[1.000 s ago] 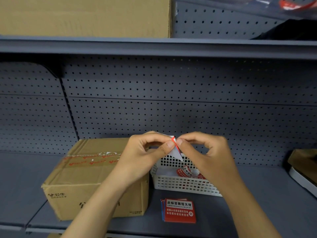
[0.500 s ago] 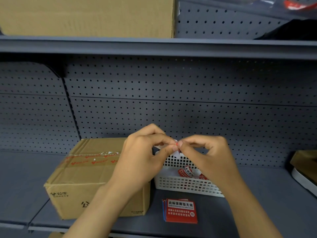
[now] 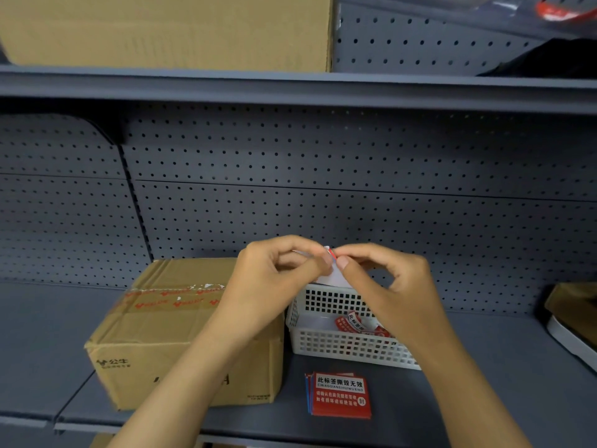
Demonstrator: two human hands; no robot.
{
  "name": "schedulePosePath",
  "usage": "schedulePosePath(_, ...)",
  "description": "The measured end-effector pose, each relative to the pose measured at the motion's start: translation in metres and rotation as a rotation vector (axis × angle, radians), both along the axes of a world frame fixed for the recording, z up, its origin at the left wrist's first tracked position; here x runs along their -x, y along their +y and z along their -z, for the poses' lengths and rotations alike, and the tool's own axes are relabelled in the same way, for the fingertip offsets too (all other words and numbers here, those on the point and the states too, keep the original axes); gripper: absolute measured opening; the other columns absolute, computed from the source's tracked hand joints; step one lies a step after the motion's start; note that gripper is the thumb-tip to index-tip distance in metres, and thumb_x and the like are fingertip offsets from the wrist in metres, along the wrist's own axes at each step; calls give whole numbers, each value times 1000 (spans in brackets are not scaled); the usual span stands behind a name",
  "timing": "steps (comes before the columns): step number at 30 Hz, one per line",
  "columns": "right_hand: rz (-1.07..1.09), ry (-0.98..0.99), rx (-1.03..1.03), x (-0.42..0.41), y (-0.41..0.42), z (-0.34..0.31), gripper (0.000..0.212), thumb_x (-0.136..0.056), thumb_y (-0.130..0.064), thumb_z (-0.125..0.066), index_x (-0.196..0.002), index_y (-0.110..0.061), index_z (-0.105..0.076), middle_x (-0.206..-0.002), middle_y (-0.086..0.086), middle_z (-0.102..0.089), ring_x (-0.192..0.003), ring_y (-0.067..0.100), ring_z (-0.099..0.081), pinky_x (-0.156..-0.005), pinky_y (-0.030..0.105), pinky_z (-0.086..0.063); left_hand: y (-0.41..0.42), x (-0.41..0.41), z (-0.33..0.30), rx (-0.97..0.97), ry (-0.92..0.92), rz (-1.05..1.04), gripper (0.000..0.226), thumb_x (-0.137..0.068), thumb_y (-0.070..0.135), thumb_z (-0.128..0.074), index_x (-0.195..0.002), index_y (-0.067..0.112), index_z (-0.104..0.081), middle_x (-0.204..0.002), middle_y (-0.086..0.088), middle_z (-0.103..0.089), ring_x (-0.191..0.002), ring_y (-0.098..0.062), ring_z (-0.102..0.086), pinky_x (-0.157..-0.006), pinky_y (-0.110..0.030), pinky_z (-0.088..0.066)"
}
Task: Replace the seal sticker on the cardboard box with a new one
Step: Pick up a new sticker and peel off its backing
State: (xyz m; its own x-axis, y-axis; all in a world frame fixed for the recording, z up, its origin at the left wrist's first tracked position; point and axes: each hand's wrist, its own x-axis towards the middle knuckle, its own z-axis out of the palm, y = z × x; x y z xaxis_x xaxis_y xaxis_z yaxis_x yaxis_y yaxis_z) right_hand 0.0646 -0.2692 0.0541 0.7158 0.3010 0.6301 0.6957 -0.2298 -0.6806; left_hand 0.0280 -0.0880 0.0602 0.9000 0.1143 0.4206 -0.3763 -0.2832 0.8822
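A brown cardboard box (image 3: 168,321) sits on the grey shelf at the left, with red-printed tape and torn white sticker scraps across its top. Above the white basket (image 3: 342,349), my left hand (image 3: 274,282) and my right hand (image 3: 387,286) pinch a small red sticker on white backing paper (image 3: 332,270) between their fingertips. Its red edge shows between the thumbs, and most of it is hidden by my fingers. A stack of red seal stickers (image 3: 339,394) with white print lies on the shelf in front of the basket.
The basket holds crumpled red sticker pieces (image 3: 355,323). A grey pegboard wall (image 3: 323,176) closes the back. An upper shelf (image 3: 290,88) carries a large cardboard box (image 3: 168,30). A brown and white object (image 3: 575,321) sits at the right edge.
Both hands stayed together above the basket, working the sticker at their fingertips. They rose slightly, and the white backing now shows below the thumbs.
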Motion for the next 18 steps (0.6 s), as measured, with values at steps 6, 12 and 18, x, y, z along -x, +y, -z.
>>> schedulePosePath(6,22,-80,24,4,-1,-1,16,-91,-12,-73,-103,-18,-82,-91,-15,-80,-91,0,-73,-79,9,-50,1,5,0,173,22,56,16,-78,27,-78,-89,15,-82,-82,-11,-81,-87,-31,-78,-89,-49,-61)
schedulePosePath(12,8,-128,32,7,-2,-3,15,-87,-13,-78,-101,-14,-82,-88,-9,-80,-86,2,-74,-76,9,-51,2,6,0,124,-19,70,22,-77,28,-75,-91,11,-79,-86,-11,-81,-84,-30,-78,-84,-44,-63)
schedulePosePath(18,4,-136,53,7,-5,-3,17,-84,-7,-80,-97,-18,-82,-88,-14,-80,-85,2,-75,-77,12,-54,4,9,-2,-83,-50,27,6,-86,25,-76,-87,20,-79,-86,-6,-79,-81,-25,-77,-80,-50,-62)
